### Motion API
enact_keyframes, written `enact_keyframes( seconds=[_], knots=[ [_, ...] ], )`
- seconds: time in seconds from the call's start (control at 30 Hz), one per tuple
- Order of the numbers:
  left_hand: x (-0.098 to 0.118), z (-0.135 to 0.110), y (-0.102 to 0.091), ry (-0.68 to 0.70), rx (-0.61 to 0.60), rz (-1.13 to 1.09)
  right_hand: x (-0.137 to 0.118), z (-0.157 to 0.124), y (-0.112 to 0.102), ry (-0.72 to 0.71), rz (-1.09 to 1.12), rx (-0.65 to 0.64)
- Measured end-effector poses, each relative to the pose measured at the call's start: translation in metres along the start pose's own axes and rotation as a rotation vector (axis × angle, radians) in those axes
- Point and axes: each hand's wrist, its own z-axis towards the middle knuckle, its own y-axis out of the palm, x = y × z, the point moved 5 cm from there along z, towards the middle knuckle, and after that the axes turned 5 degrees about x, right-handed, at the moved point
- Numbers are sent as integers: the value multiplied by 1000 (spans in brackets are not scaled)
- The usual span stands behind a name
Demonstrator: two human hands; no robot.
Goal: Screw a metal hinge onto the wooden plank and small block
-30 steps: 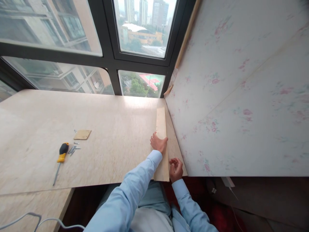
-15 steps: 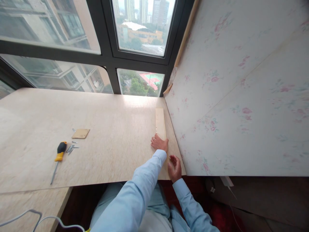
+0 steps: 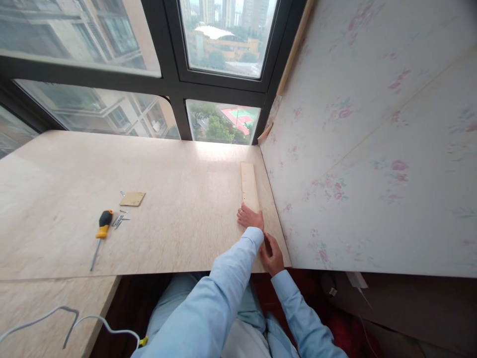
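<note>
Board (image 3: pixel 249 180) lies under the left hand (image 3: pixel 250 217), which spans it, fingers toward its left edge and thumb by its right, and seems to hold it down. The right hand (image 3: pixel 273 252) is at the right edge, fingers curled in; whether it grips anything, I cannot tell. Small holes (image 3: pixel 244 195) show near the board's left edge, so some piercing looks done. No hardware shows on the visible stretch; the left sleeve (image 3: pixel 238 263) hides much of the near part. The board rests on the desk (image 3: pixel 179 199), near the floral panel (image 3: pixel 350 144), its far end toward the window (image 3: pixel 223 52). Well to the left, a wood plate (image 3: pixel 132 199), a metal fitting (image 3: pixel 118 221) and some screws (image 3: pixel 123 212) lie loose, seemingly unjoined to the board. The screwdriver (image 3: pixel 104 224) lies just beside them, in neither hand.
</note>
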Motion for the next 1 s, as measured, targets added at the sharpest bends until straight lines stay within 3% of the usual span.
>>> enact_keyframes(
  seconds=[0.2, 0.37, 0.43, 0.57, 0.73, 0.83, 0.93, 1.0],
  knots=[
    [-4, 6, -2, -48, -84, -120, 7, 0, -1, 123, 82, 7],
    [-30, 29, -14, 31, -264, -421, 17, -2, 1, 329, 291, -10],
    [-50, 43, -30, 76, -295, -501, 20, -2, 1, 403, 365, 0],
    [-102, 70, -81, 142, -223, -535, 26, 1, -2, 515, 414, -8],
    [-164, 88, -137, 100, -211, -649, 26, 13, -6, 571, 421, -212],
    [-192, 92, -160, 108, -176, -657, 18, 26, -10, 573, 302, -296],
    [-212, 96, -174, 103, -86, -626, -4, 45, -11, 457, 135, -234],
    [-219, 100, -177, 99, -51, -619, -27, 56, -1, 392, 105, -229]
  ],
)
